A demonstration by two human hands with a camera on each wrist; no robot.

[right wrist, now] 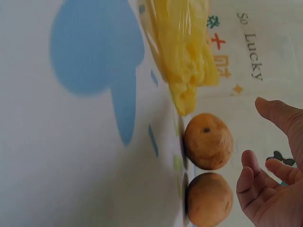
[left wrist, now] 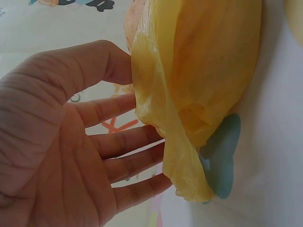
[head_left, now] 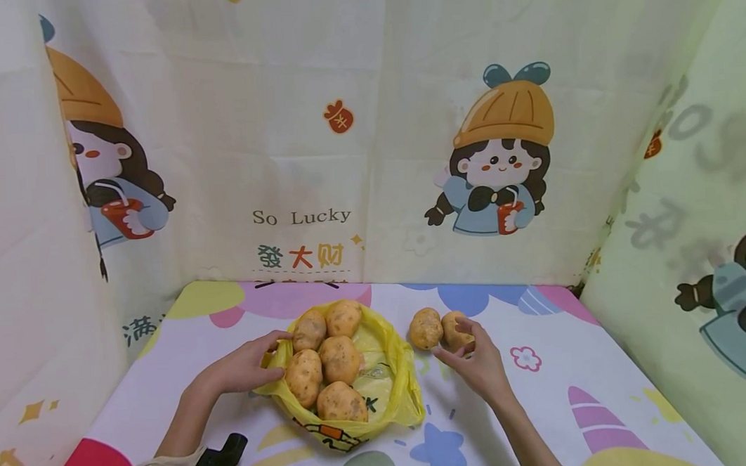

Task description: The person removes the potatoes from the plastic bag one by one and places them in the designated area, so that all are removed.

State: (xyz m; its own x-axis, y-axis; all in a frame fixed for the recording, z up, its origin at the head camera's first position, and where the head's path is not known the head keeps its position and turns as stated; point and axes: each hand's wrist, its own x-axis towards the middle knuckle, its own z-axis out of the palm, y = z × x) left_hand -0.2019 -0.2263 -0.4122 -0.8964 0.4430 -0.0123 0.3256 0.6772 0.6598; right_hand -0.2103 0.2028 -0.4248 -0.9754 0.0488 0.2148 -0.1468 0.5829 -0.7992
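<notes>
Left hand (left wrist: 71, 142) fills the left wrist view: palm open, fingers straight and slightly spread, fingertips at the edge of the yellow plastic bag (left wrist: 199, 85). From the head view the same hand (head_left: 243, 366) rests against the bag's left rim (head_left: 399, 393), thumb up near the top edge; whether it actually pinches the plastic, can't tell. Looks like flat contact only.

Bag sits on the table (head_left: 578, 405), mouth open toward the camera, near the front centre. Five potatoes inside (head_left: 338, 359), piled touching each other: two at the back, two in the middle, one at the front.

Two more potatoes lie outside, just right of the bag, touching each other. Left one (head_left: 426, 328) is free. Right one (head_left: 457, 331) is partly behind the right hand (head_left: 477, 362).

Right hand: fingers relaxed and apart, loosely curved, held just beside the right-hand loose potato. Right wrist view shows both loose potatoes (right wrist: 208, 141) (right wrist: 208, 198) side by side on the cloth with the fingertips (right wrist: 248, 163) near but a gap visible; not gripping anything. In the head view the thumb seems to reach the potato; contact unclear.

Table cover is white with pastel prints: blue star, flower, pink and yellow shapes. Cartoon-print curtain (head_left: 367, 121) walls in the table on three sides, with "So Lucky" text behind the bag.
</notes>
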